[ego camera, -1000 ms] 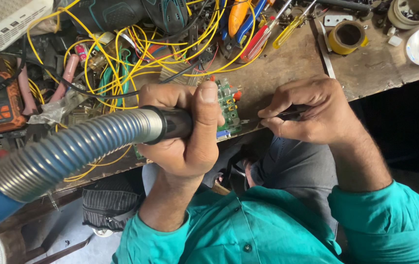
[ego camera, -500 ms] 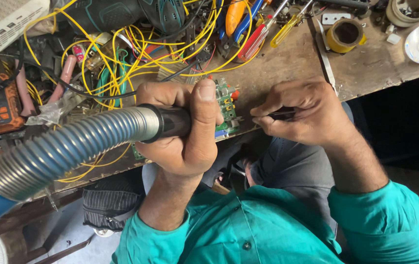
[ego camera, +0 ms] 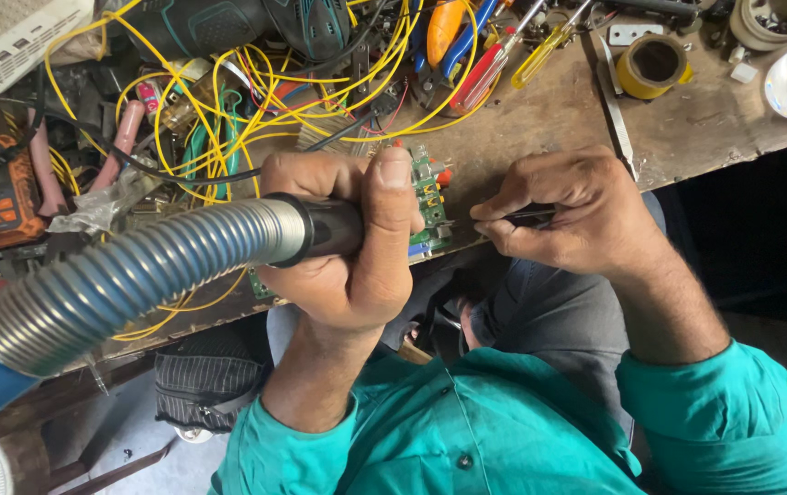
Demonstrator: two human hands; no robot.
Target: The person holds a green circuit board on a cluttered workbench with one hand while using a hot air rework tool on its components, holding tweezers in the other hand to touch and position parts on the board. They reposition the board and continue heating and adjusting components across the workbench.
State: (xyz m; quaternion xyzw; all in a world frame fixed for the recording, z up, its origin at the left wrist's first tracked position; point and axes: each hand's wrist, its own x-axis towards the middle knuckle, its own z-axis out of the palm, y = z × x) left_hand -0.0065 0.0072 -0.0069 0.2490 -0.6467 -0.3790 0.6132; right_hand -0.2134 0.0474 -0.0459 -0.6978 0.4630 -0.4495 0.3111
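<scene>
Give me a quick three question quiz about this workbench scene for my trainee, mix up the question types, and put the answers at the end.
1. True or false: the left hand grips the black handle of a ribbed hose.
2. What does the right hand pinch? A) a thin dark tool B) a roll of yellow tape C) pliers
3. Fill in: both hands work over a green ____.

Key: 1 true; 2 A; 3 circuit board.

Green circuit board (ego camera: 430,197), ribbed blue-grey hose (ego camera: 127,280) with black handle (ego camera: 329,229); yellow wires (ego camera: 228,110) beyond the board, teal sleeves (ego camera: 724,422), brown counter (ego camera: 540,119).
</scene>
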